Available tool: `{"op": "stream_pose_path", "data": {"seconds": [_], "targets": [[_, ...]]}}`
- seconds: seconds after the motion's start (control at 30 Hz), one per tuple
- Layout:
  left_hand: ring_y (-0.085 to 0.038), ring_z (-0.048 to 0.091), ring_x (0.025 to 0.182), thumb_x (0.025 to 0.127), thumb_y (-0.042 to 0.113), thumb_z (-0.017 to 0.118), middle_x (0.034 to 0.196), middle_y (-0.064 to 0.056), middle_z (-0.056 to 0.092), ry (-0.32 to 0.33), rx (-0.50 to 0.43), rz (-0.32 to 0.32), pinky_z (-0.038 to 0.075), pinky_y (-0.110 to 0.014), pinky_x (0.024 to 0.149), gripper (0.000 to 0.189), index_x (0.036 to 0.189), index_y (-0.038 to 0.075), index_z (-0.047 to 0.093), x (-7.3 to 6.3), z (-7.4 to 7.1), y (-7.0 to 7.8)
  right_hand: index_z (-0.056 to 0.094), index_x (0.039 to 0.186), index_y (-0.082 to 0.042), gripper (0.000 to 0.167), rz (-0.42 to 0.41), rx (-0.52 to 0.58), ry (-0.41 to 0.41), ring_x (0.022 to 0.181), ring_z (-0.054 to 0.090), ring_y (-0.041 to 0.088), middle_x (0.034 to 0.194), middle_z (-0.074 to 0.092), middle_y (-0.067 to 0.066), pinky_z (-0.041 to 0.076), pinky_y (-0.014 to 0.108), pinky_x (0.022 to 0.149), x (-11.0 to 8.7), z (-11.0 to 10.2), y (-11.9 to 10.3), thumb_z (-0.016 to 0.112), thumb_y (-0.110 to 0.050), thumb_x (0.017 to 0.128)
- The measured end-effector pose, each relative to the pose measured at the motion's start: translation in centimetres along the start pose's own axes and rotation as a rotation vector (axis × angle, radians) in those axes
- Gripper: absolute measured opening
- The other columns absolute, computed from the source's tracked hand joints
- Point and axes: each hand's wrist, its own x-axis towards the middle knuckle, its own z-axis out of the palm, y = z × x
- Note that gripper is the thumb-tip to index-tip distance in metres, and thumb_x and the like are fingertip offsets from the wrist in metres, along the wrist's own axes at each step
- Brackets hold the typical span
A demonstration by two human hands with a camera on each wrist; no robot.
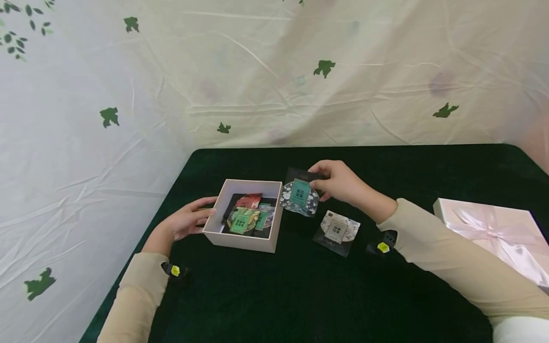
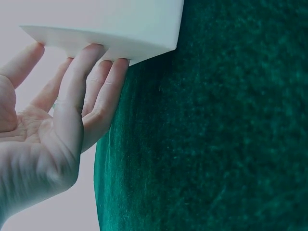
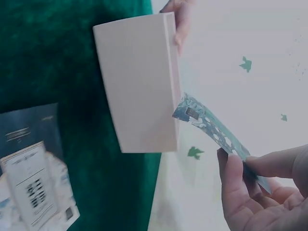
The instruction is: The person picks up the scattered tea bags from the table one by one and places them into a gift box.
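Note:
An open pale pink box [image 1: 250,244] stands on the dark green cloth, several sachets with red, green and teal labels lying inside it. My left hand [image 1: 191,220] rests its extended fingertips against the box's left side, as the left wrist view shows up close. Between thumb and fingers my right hand [image 1: 336,181] pinches a dark sachet with a teal label [image 1: 299,192] by its edge. That sachet is held up beside the box's right rim, overlapping it slightly in the right wrist view. A dark sachet with a whitish label [image 1: 337,232] lies on the cloth below the right hand.
At the right of the table lies a pink lid with a satin bow [image 1: 491,233], partly behind the right sleeve. The green table cloth [image 1: 274,305] reaches back to a pale curtain [image 1: 274,85] with green leaf shapes.

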Motion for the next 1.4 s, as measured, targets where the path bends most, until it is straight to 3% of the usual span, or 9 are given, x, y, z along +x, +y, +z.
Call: {"op": "stream_pose_path", "data": {"seconds": [0.57,0.93,1.4], "targets": [[-0.020,0.055,0.115,0.096,0.033,0.056,0.149,-0.021,0.034,0.013,0.015,-0.001,0.052,-0.038,0.090,0.067,0.151,0.015,0.023,-0.2,0.2,-0.5,0.057,0.120,0.000,0.027,-0.002,0.113,0.008,0.084,0.065,0.022,0.109,0.063,0.019,0.058,0.031,0.064,2.9,3.4,-2.4,0.057,-0.006,0.093],[-0.018,0.056,0.113,0.096,0.033,0.055,0.147,-0.021,0.035,0.003,0.021,0.007,0.051,-0.039,0.092,0.066,0.151,0.014,0.024,0.0,0.1,-0.2,0.057,0.120,-0.001,0.027,0.025,0.139,0.019,0.085,0.067,0.026,0.111,0.063,0.018,0.058,0.035,0.068,5.1,5.8,-3.5,0.057,-0.006,0.094],[-0.018,0.055,0.115,0.097,0.034,0.055,0.150,-0.021,0.030,-0.004,0.012,0.000,0.052,-0.037,0.092,0.067,0.152,0.015,0.021,0.1,0.1,-0.2,0.060,0.116,-0.001,0.024,0.021,0.115,-0.021,0.077,0.067,0.024,0.104,0.064,0.016,0.058,0.036,0.067,6.0,9.0,-3.8,0.059,-0.005,0.092]]}}
